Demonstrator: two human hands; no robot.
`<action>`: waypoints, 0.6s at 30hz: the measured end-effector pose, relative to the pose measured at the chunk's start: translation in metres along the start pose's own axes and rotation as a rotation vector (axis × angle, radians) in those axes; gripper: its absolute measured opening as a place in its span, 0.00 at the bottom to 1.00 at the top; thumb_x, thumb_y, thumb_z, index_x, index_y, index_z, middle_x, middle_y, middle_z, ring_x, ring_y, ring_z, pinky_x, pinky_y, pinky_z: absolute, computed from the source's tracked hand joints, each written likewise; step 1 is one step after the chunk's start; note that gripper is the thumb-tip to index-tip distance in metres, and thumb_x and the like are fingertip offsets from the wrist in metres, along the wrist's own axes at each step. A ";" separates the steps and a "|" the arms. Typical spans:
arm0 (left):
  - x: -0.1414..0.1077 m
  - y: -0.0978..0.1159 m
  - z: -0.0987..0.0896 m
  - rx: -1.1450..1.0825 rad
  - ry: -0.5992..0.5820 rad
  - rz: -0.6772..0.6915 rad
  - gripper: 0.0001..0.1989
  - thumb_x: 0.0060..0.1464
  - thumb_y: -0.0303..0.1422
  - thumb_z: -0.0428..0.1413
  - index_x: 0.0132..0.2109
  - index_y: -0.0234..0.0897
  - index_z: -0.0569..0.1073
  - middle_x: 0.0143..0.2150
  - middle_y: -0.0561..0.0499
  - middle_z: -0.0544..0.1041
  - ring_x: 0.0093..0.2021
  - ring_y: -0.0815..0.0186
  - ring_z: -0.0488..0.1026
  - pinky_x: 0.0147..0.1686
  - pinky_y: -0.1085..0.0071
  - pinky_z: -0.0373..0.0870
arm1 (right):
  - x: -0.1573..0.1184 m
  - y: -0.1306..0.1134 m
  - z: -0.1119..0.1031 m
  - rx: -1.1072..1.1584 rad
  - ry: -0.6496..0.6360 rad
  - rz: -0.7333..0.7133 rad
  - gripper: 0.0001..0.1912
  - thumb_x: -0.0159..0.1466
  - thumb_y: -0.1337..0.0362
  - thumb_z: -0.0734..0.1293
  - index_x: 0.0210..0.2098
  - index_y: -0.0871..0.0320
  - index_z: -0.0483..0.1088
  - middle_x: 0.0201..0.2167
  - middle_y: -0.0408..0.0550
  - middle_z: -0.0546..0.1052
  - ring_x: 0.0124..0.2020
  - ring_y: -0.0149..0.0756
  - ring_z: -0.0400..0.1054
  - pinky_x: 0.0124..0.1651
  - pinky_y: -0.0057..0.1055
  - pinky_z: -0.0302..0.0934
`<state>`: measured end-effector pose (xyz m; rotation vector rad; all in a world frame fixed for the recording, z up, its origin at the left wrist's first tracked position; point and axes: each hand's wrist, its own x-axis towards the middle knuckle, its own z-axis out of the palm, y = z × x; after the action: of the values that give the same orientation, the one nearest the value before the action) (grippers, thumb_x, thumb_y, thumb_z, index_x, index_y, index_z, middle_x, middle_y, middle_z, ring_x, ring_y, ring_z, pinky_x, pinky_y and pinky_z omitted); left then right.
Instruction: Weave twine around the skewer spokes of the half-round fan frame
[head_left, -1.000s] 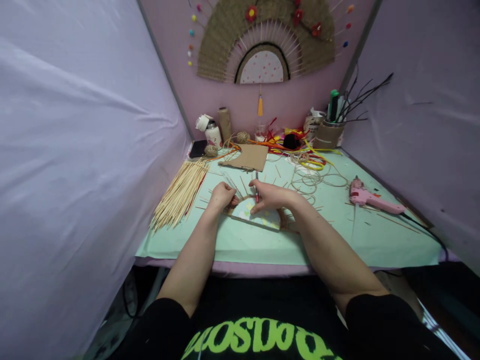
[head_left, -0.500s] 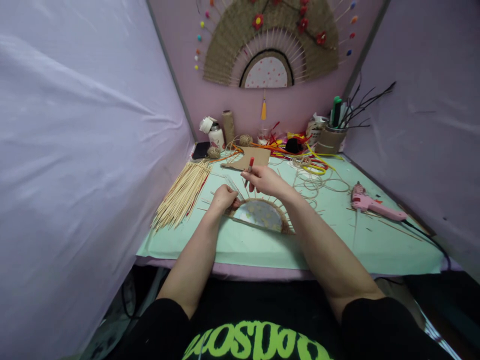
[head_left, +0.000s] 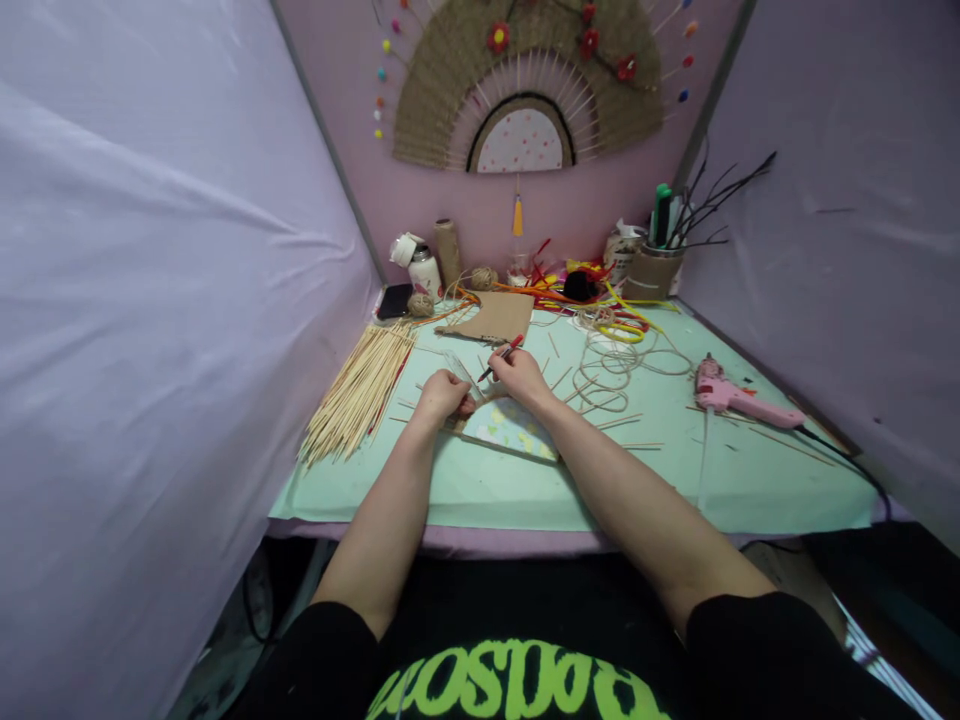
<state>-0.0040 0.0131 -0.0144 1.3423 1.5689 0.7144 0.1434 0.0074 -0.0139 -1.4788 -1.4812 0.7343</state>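
My right hand (head_left: 523, 378) pinches a red-ended pen (head_left: 512, 347). The pen slants, its dark tip pointing down and left, close by a clear ruler (head_left: 460, 370). My left hand (head_left: 444, 396) is closed on the near end of this ruler, at the left side of a half-round fan piece (head_left: 510, 428). That piece has a pale flowered face and a brown border. Thin sticks (head_left: 619, 420) fan outward from it over the table. My right wrist and forearm cover part of its right side.
A heap of thin wooden sticks (head_left: 358, 392) lies at left. On the right rests a pink glue gun (head_left: 742, 398) with a cord. Behind are cardboard (head_left: 495, 316), loose twine (head_left: 604, 370), a white bottle (head_left: 425, 272) and a can of pens (head_left: 656, 272). A large fan (head_left: 525, 80) hangs on the wall.
My right hand has lowered toward the ruler, and the pen has swung from upright to slanted. My left hand keeps its place on the ruler. The view has shifted slightly.
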 end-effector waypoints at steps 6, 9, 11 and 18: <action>-0.001 0.001 0.000 -0.004 0.005 -0.010 0.10 0.52 0.23 0.54 0.24 0.35 0.67 0.18 0.48 0.75 0.17 0.68 0.71 0.22 0.74 0.70 | -0.001 0.002 0.001 0.019 0.004 0.023 0.17 0.60 0.61 0.57 0.18 0.59 0.67 0.18 0.45 0.72 0.24 0.32 0.64 0.31 0.26 0.55; -0.002 0.003 0.001 -0.007 0.012 -0.016 0.10 0.52 0.23 0.54 0.24 0.35 0.66 0.18 0.49 0.74 0.17 0.69 0.71 0.21 0.75 0.69 | -0.001 0.002 0.001 0.014 0.008 0.021 0.17 0.61 0.61 0.57 0.18 0.59 0.67 0.18 0.45 0.72 0.24 0.32 0.64 0.31 0.26 0.54; -0.003 0.003 0.001 -0.008 0.017 -0.016 0.10 0.52 0.23 0.53 0.24 0.35 0.66 0.18 0.49 0.74 0.17 0.69 0.71 0.20 0.76 0.69 | -0.001 0.002 0.001 0.006 0.006 0.019 0.18 0.61 0.62 0.57 0.18 0.59 0.67 0.19 0.46 0.72 0.24 0.31 0.64 0.30 0.26 0.54; 0.000 0.001 0.001 -0.002 0.010 -0.016 0.10 0.52 0.23 0.53 0.24 0.34 0.67 0.18 0.48 0.74 0.17 0.68 0.71 0.21 0.75 0.69 | 0.000 0.003 0.002 -0.004 -0.011 0.020 0.17 0.60 0.63 0.58 0.18 0.59 0.67 0.19 0.46 0.74 0.24 0.32 0.66 0.29 0.25 0.55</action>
<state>-0.0028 0.0132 -0.0143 1.3251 1.5847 0.7138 0.1432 0.0080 -0.0174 -1.4962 -1.4787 0.7531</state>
